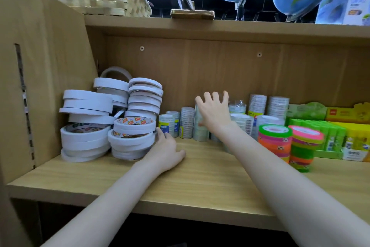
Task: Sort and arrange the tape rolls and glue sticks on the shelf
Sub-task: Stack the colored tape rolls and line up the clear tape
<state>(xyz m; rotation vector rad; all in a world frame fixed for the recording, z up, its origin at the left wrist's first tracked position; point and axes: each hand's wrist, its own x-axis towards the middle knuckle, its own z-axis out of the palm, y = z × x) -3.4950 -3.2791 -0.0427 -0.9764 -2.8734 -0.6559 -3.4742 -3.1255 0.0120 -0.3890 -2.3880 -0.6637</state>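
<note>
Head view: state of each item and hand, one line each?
White tape rolls: piled in uneven, leaning stacks at left.
Clear tape rolls: upright stacks along the back.
Neon tape stacks: two, upright, at right.
Glue sticks: standing in green tray.
Left hand: fingers against the front white stack.
Right hand: fingers spread, on a tall clear stack.
</note>
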